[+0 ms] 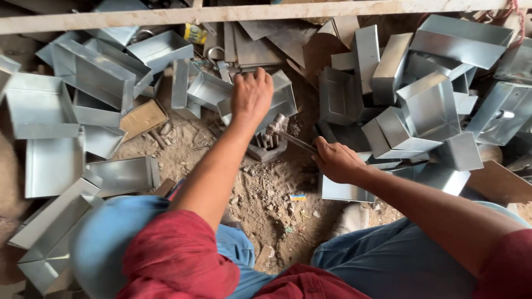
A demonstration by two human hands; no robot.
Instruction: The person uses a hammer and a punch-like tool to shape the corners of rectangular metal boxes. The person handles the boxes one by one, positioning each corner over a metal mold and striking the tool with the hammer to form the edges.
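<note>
Fingers of the left hand are curled down over the rim of a shiny sheet-metal box, pinning it in place on the dirt floor, so that hand is grasping the box rather than hanging loose. The right hand is clenched around the handle of a hammer, whose head sits just beside the box edge and right above a small dark slotted metal block on the ground. Hard to say if the hammer head is actually touching the box or just near it. As for progress, it looks like this person is deep into a big batch: a heap of folded boxes is stacked up on the right, several tipped on their sides, and another spread of open trays lies on the left, some flat and some leaning on each other. Which pile is finished and which is waiting can't be told from this view, since they all look about the same. The box under the left hand seems to be the one getting worked on now. Knees in blue trousers frame the spot, and a pale wooden beam runs across the top.
</note>
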